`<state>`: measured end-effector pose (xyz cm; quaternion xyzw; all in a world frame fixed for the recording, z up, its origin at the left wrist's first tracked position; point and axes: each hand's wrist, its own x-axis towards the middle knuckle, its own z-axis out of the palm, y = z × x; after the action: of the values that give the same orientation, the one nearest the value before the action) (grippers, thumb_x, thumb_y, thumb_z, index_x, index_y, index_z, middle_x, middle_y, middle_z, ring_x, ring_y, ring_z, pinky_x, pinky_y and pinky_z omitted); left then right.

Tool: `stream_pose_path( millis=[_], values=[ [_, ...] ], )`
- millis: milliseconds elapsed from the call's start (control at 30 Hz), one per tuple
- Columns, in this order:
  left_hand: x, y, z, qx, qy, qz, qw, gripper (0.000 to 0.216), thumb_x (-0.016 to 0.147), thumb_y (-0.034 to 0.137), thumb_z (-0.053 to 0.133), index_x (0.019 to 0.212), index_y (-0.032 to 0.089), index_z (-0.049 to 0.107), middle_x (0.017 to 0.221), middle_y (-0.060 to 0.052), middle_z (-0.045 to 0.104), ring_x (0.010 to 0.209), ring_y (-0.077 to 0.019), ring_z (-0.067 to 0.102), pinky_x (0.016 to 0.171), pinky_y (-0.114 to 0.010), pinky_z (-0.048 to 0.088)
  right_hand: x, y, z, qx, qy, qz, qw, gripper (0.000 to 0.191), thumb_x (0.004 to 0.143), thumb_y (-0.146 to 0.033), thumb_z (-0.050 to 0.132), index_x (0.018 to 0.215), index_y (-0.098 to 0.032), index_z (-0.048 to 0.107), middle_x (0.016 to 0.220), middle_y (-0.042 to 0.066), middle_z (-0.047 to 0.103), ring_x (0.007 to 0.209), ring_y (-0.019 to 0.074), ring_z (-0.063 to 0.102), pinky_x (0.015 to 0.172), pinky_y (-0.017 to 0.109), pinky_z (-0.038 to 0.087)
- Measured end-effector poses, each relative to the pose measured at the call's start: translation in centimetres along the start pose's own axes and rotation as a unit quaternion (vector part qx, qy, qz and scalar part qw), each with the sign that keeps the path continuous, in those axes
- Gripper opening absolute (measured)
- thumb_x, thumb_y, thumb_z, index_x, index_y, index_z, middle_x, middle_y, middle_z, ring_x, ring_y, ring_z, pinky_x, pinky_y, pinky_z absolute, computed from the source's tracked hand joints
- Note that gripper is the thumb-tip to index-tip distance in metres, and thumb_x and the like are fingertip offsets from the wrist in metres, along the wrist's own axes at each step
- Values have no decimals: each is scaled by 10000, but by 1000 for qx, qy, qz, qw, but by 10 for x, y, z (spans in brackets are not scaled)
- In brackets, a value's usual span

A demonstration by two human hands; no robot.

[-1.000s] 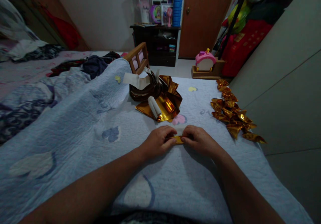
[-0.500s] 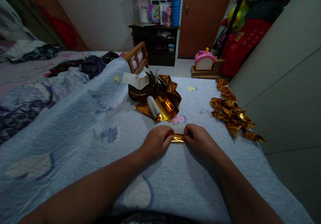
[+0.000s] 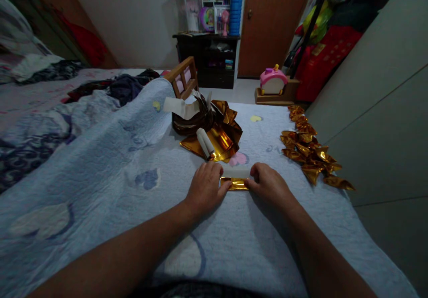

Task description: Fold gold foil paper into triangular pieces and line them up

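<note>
A sheet of gold foil paper lies across the bed in front of me, partly folded or rolled. Its white side shows along the far part and a shiny gold strip along the near part. My left hand is closed on its left end, thumb on the gold strip. At the right end my right hand grips it between thumb and fingers. Just beyond lies a stack of loose gold foil sheets, with a white rolled paper on top.
Several folded gold foil pieces form a row along the bed's right edge. A blue patterned bedcover lies under everything. Past the bed stand a dark cabinet, a wooden door and a pink toy. A white panel borders the right side.
My left hand has shifted slightly left and my right hand slightly right. More of the white and gold paper shows between them.
</note>
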<state>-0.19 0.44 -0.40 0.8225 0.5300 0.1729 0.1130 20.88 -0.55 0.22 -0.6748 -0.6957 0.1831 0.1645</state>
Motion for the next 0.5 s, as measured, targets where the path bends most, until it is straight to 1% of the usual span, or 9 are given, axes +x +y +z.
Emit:
stream_pose_path(
  millis=[133, 267, 500],
  values=[
    [0, 0, -3, 45, -14, 2, 999, 236, 909, 369, 688, 932, 182, 547, 986, -80, 586, 947, -270, 516, 854, -412, 452, -1, 0, 0, -11, 2, -17, 1000, 64, 829, -251, 637, 822, -205, 594, 848, 65, 627, 751, 201, 550, 642, 300, 324],
    [1, 0, -4, 49, -23, 5, 999, 230, 914, 370, 685, 926, 177, 562, 982, -80, 586, 946, -269, 516, 848, -409, 447, -1, 1, 1, -7, -3, -28, 1000, 49, 818, -233, 643, 815, -205, 602, 838, 58, 624, 752, 197, 547, 649, 300, 324],
    [2, -3, -2, 28, -20, 12, 999, 212, 913, 362, 679, 925, 179, 572, 969, -71, 585, 930, -262, 517, 830, -400, 432, 0, -1, -1, 10, -20, -3, 1000, 72, 799, -227, 669, 781, -206, 602, 794, 51, 641, 736, 198, 549, 637, 298, 311]
  ],
)
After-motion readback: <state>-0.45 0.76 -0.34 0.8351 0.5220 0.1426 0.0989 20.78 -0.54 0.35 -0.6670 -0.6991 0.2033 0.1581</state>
